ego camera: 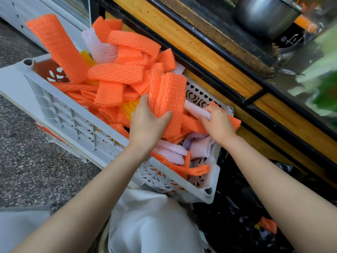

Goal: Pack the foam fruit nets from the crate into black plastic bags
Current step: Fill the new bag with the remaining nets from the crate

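The heaped foam nets (116, 73) are burying the floor of the white crate (73, 115). The black plastic bag (235, 212) at lower right is running off the frame, its mouth too dark to read. Your left hand (145, 123) is curling around a fold of orange nets (167, 99). Your right hand (218, 123), fingertips tucked from sight, is gripping a pale pink net (196, 110) beside the crate's heart-patterned wall.

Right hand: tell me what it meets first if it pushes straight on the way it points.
Pointing up and left along its forearm, the right hand, its grip round a pale pink net, would probably meet the orange net bunch held by the left hand first, though depth is unclear.
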Demonstrator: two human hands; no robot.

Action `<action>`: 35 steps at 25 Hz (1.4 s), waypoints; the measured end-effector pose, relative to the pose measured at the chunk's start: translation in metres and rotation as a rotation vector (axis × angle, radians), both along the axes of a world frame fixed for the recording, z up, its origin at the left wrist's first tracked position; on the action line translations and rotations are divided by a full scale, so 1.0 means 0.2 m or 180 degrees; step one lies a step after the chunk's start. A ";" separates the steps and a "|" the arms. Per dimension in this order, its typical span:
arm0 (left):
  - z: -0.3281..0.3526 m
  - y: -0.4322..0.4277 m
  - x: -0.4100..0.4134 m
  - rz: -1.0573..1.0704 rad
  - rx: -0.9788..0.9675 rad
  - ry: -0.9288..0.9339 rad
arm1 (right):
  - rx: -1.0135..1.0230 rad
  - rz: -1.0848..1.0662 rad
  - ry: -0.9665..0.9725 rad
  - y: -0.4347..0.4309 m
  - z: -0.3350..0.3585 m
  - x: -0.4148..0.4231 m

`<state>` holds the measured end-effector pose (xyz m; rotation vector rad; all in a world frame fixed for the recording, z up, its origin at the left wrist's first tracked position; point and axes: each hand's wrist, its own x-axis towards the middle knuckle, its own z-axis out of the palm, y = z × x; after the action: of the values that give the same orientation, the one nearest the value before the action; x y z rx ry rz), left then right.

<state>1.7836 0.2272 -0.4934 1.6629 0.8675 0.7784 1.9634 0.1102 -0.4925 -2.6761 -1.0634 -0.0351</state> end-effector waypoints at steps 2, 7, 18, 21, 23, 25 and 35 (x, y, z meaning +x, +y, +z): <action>0.00 -0.02 0.01 -0.0054 -0.0011 0.0013 | 0.0444 -0.0364 0.0045 -0.03 0.09 -0.05; 0.06 -0.17 0.04 -0.0237 0.0050 -0.0139 | 0.1390 -0.0209 0.0575 -0.18 0.29 -0.37; 0.38 -0.90 0.08 -0.2217 -0.0168 -0.0949 | 0.2049 -0.0369 0.0953 -0.83 0.43 -0.50; 0.43 -1.05 0.11 -0.2866 -0.0249 -0.0911 | 0.2453 -0.0918 0.0799 -1.07 0.42 -0.46; 0.42 -1.14 0.14 -0.3152 0.0291 -0.0575 | 0.2768 -0.1373 0.0693 -1.22 0.41 -0.44; 0.36 -1.17 0.18 -0.3136 0.1270 -0.0014 | 0.2973 -0.1772 0.0656 -1.35 0.37 -0.43; 0.11 -1.23 0.14 -0.4107 0.3041 0.2151 | 0.2166 -0.2465 0.1730 -1.64 0.00 -0.47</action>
<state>1.8123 -0.0180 -0.4710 2.8319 -0.4098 -0.4176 1.8697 -0.2180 -0.4917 -2.0953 0.1664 0.1480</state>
